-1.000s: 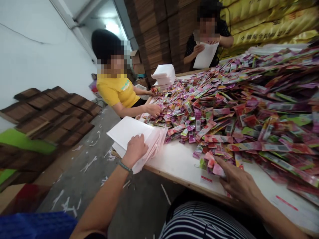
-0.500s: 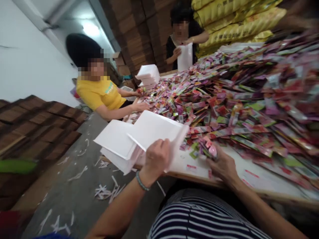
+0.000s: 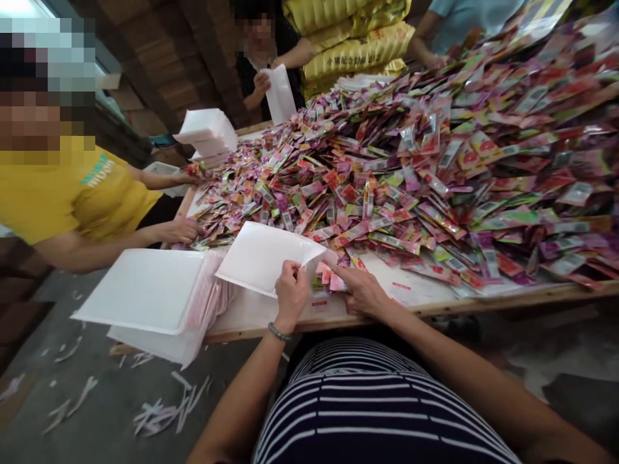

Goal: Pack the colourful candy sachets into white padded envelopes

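My left hand pinches the near edge of a white envelope, held just above the table's front edge. My right hand is closed on a small bunch of pink sachets at the envelope's mouth. A stack of white envelopes lies to the left, overhanging the table edge. A huge heap of colourful sachets covers the white table beyond my hands.
A person in a yellow shirt sits at the left with a hand on the sachets. Another person at the far end holds a white envelope. A second envelope stack stands there. Yellow sacks and paper scraps on the floor.
My left hand has lifted one envelope off the stack and brought it right. My right hand gathered sachets and carried them to the envelope's opening. The view swung right.
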Demonstrator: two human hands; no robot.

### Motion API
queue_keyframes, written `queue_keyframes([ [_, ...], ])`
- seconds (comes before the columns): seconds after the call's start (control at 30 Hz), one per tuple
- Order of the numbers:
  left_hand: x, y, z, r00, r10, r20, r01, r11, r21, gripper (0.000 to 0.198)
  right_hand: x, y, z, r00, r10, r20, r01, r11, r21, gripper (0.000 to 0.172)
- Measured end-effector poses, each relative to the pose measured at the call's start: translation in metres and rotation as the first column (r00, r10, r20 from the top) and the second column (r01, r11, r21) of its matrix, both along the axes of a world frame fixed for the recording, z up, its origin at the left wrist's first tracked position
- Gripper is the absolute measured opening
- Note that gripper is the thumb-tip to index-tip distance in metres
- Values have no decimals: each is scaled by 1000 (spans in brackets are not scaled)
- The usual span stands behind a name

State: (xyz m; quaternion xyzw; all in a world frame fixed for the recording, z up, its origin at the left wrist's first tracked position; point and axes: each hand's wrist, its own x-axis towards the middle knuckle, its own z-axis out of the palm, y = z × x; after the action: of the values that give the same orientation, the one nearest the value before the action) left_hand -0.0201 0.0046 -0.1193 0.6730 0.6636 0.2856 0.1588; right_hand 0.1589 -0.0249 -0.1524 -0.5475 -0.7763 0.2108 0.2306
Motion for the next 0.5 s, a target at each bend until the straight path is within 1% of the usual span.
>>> queue_keyframes([
  [0.03,-2,-1,0,999,-30,21,29,999,29,4,-2,0,1,999,20,50,-21,1000,17,71],
  [0.1,-3,-5,-2,992,-125,19,123,988,97,6,-6,1,7,992,2,129,-8,999,51,67],
  [0.17,-1,-8,-3,978,-210,-11,208,963,172,9,-9,3,16,977,-71,199,61,997,56,58],
  [0.23,2,-10,-4,961,-274,-48,277,928,251,12,-11,5,24,954,-127,270,128,992,15,50],
  [0.27,3,-10,-5,951,-302,-66,308,907,287,13,-12,6,27,949,-117,293,125,992,-10,47],
  [0.3,4,-10,-5,941,-327,-84,337,886,318,13,-13,6,30,949,-77,305,91,995,-32,45],
  [0.37,4,-10,-5,925,-360,-122,379,854,357,14,-15,7,32,951,42,305,-30,999,-44,41],
  [0.4,3,-10,-5,919,-368,-143,395,841,370,15,-16,8,32,949,80,304,-70,997,-44,39],
  [0.43,2,-11,-5,910,-377,-170,414,826,382,15,-17,10,32,949,88,303,-75,996,-53,37],
  [0.5,0,-11,-6,889,-397,-227,457,788,412,17,-17,14,30,963,31,269,0,993,-116,31],
])
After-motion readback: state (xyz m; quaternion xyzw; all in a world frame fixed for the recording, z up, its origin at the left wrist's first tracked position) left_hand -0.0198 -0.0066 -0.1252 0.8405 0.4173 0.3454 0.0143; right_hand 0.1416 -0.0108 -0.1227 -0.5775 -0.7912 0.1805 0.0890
